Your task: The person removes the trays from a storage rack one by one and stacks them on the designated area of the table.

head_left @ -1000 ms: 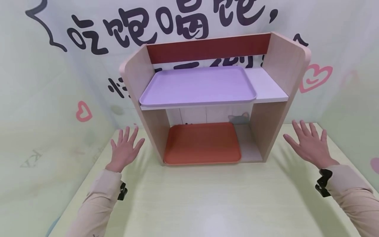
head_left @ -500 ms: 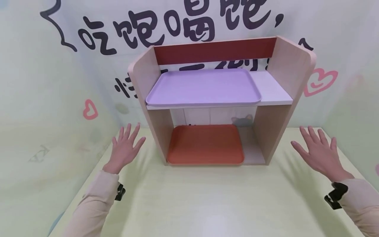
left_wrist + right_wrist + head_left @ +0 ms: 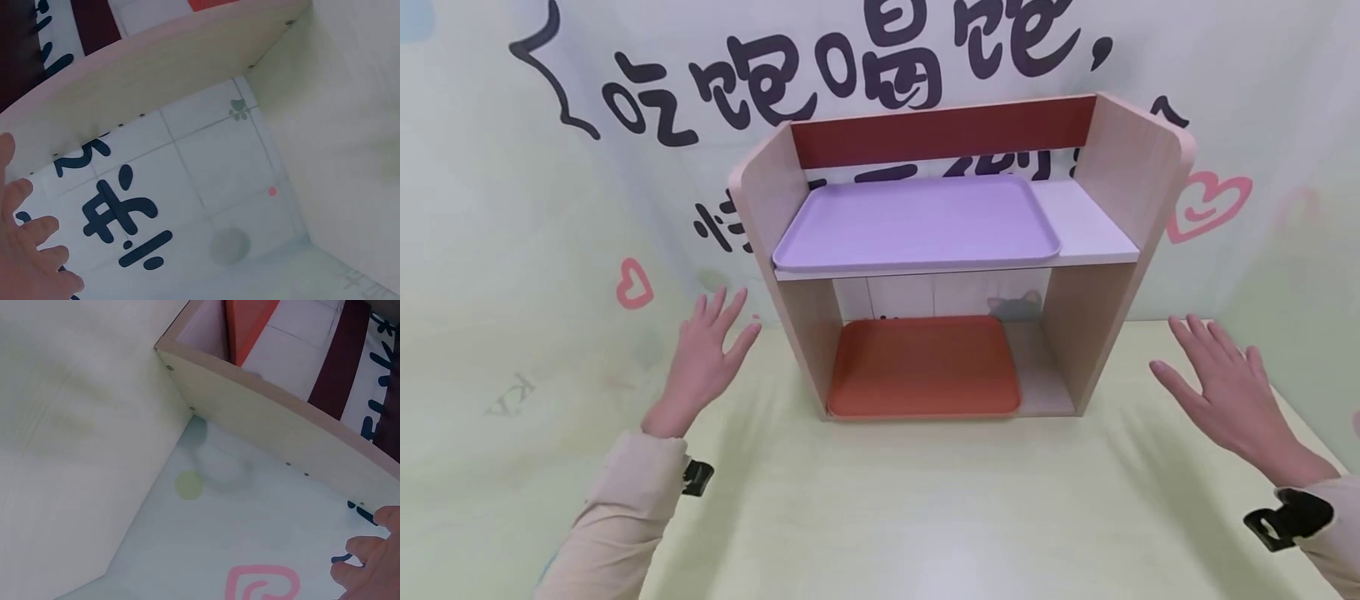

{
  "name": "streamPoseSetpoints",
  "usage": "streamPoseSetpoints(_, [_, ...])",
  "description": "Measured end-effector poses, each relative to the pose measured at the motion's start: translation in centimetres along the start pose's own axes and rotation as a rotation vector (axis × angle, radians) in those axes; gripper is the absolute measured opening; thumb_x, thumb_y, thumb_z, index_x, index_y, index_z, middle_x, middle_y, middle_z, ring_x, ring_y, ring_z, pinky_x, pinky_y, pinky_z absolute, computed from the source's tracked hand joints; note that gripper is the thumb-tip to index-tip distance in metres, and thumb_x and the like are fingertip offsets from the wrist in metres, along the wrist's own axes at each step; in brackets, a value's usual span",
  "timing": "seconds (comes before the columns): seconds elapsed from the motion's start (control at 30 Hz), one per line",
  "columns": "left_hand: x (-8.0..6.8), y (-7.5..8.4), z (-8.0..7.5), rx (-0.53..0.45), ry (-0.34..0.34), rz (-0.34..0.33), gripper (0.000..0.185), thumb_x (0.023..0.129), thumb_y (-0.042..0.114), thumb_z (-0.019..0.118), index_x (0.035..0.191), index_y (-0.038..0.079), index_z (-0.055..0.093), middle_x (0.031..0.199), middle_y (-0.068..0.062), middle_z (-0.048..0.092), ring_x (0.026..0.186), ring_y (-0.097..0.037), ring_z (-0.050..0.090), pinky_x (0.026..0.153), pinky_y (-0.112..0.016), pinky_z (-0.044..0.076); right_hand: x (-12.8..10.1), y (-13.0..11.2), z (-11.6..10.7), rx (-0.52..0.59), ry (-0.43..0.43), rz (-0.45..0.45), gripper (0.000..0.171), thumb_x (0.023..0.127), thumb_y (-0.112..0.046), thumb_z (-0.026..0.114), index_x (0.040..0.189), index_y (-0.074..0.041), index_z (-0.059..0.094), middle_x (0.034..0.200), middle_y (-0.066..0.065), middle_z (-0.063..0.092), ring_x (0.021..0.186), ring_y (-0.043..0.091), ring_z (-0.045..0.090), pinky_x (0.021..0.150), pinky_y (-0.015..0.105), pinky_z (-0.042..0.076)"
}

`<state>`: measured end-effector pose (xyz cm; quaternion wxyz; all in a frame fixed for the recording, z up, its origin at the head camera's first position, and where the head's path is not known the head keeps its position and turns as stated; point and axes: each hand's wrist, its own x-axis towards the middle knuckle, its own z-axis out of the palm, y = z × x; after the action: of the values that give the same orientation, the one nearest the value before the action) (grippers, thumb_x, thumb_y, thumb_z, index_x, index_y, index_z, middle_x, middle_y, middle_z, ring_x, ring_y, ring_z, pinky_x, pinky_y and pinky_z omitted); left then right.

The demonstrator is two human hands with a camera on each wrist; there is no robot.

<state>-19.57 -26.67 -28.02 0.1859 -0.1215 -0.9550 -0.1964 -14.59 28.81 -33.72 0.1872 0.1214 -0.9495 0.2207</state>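
Observation:
A two-level wooden shelf (image 3: 1120,158) stands at the back of a pale yellow table (image 3: 925,500). A purple tray (image 3: 917,221) lies on its upper board and an orange tray (image 3: 925,367) on its floor. My left hand (image 3: 703,358) hovers with spread fingers to the left of the shelf, holding nothing. My right hand (image 3: 1228,392) hovers the same way to the right of it. In the left wrist view my fingers (image 3: 28,250) show beside the shelf's side panel (image 3: 156,69). The right wrist view shows my fingertips (image 3: 369,559) below the other side panel (image 3: 269,419).
A printed backdrop (image 3: 512,208) with black characters and pink hearts closes off the back and both sides of the table. White board (image 3: 1086,221) lies bare to the right of the purple tray.
Both hands have drifted slightly outward and the left one has risen a little. The view has shifted a bit, so the shelf sits further right. The trays have not moved.

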Motion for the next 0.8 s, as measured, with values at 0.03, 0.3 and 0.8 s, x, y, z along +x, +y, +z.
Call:
streamPoseSetpoints(0.03, [0.2, 0.4, -0.3, -0.019, 0.003, -0.001, 0.059, 0.092, 0.04, 0.041, 0.14, 0.01, 0.026, 0.143, -0.023, 0.016, 0.131, -0.04, 0.002, 0.098, -0.063, 0.007, 0.1, -0.3, -0.2, 0.034, 0.01, -0.014, 0.063, 0.091, -0.027, 0.047, 0.141, -0.005, 0.016, 0.142, 0.025, 0.014, 0.132, 0.034, 0.002, 0.099, 0.058, -0.008])
streamPoseSetpoints(0.3, [1.6, 3.0, -2.8, -0.148, 0.01, -0.099, 0.067, 0.087, 0.041, 0.05, 0.142, 0.016, 0.021, 0.145, -0.01, 0.018, 0.132, -0.033, 0.008, 0.099, -0.06, 0.014, 0.2, -2.3, -1.5, 0.292, 0.06, 0.054, 0.06, 0.087, -0.017, 0.055, 0.14, -0.02, 0.026, 0.14, -0.001, 0.031, 0.127, 0.007, 0.026, 0.101, 0.02, 0.024])
streamPoseSetpoints(0.8, [4.0, 5.9, -5.4, -0.455, 0.047, -0.169, 0.069, 0.083, 0.04, 0.058, 0.14, 0.022, 0.025, 0.143, -0.001, 0.027, 0.126, -0.027, 0.031, 0.096, -0.049, 0.032, 2.2, -5.9, -3.5, 0.486, 0.048, -0.066, 0.044, 0.083, -0.002, 0.059, 0.125, 0.001, 0.046, 0.112, -0.024, 0.049, 0.098, -0.012, 0.05, 0.075, 0.004, 0.04])
